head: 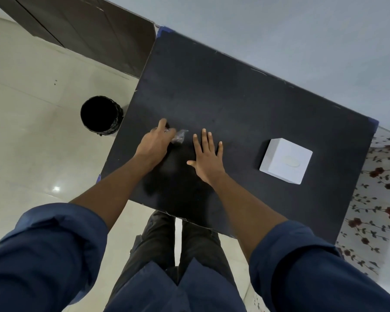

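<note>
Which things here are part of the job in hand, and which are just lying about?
In hand: left hand, which seems to pinch the clear wrapper; right hand, flat on the black table.
Lying about: white box on the table; black bin on the floor.

Left hand [155, 143] seems curled, pinching; right hand [208, 161] flat, fingers spread.

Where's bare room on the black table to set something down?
Widest: the far half of the table, from the hands to its far edge. Also the strip between right hand and white box. Crowded: left hand gripping the clear packet.
</note>
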